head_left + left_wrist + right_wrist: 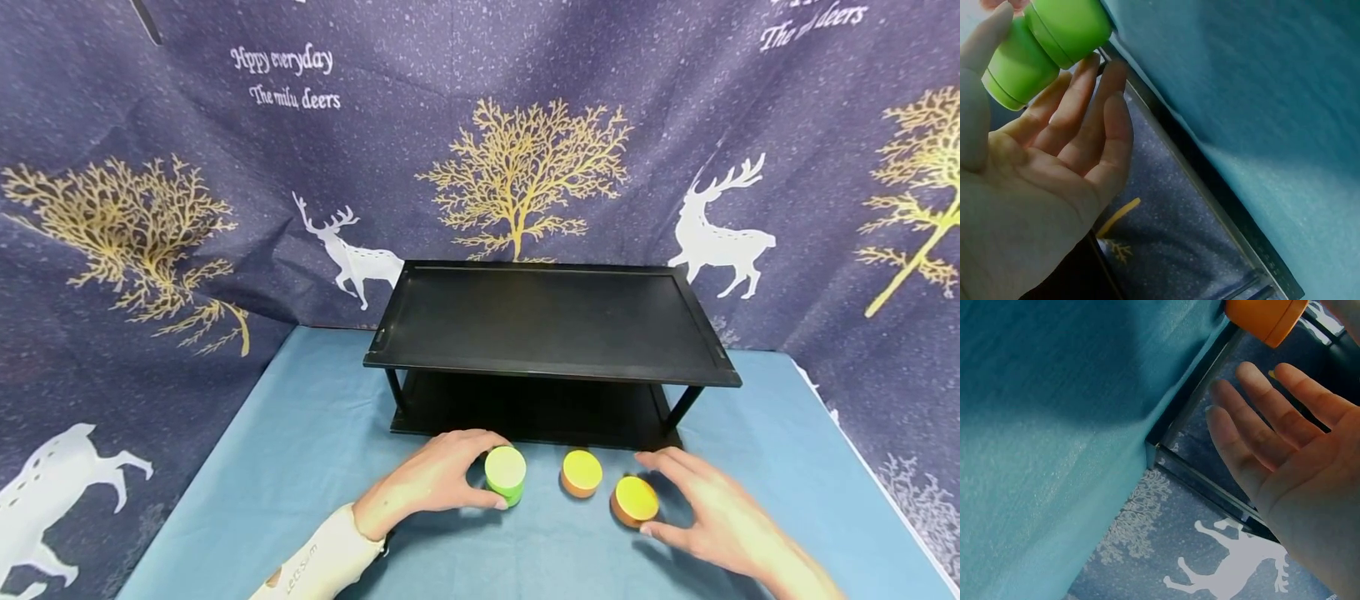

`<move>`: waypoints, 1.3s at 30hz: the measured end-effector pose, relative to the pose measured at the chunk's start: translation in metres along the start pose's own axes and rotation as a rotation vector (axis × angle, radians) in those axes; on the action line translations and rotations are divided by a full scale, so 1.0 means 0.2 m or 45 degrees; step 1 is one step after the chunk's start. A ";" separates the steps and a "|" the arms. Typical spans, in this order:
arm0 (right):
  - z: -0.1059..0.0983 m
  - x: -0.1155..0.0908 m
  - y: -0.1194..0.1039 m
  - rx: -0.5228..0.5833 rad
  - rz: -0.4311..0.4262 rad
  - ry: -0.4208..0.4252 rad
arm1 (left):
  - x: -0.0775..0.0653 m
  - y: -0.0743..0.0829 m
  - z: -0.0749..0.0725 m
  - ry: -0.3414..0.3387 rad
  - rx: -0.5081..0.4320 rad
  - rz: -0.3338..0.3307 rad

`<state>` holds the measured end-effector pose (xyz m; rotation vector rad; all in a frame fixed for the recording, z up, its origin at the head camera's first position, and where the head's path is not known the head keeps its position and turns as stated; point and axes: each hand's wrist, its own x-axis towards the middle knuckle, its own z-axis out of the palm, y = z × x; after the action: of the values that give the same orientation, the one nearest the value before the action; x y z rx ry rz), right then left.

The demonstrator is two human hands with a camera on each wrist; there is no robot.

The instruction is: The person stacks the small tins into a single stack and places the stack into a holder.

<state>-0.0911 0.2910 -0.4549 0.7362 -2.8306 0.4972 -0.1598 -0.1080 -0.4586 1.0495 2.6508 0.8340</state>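
Note:
In the head view, two green cylinders [506, 468] stand stacked one on the other in front of the black shelf. My left hand [442, 472] holds the stack, thumb in front and index finger behind. The left wrist view shows the upper green cylinder [1022, 65] beside the thumb, its other fingers spread below. An orange cylinder with a yellow top [634, 502] lies between the thumb and fingers of my right hand [708, 508]. Those fingers reach out nearly straight, apart from the orange cylinder [1266, 319] in the right wrist view. Another orange cylinder with a yellow top [581, 473] stands between both hands.
A low black two-tier shelf [551, 321] stands behind the cylinders, its lower board [525, 408] close to them. Blue cloth [300, 433] covers the table. A dark blue curtain [375, 150] with deer and trees hangs at the back and sides.

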 end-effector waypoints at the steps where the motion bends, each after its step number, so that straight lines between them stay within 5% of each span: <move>1: 0.00 0.00 0.00 0.010 0.004 -0.018 | 0.00 0.00 0.00 0.001 0.002 0.001; 12: 0.01 0.04 0.00 0.094 0.109 -0.259 | 0.02 -0.03 0.04 -0.009 0.043 0.012; 39: 0.06 0.04 -0.05 0.031 0.136 -0.284 | 0.01 -0.03 0.04 -0.021 0.049 -0.009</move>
<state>-0.0934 0.2749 -0.4605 0.6867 -3.0899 0.4951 -0.1625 -0.1063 -0.4691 1.0504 2.6654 0.7728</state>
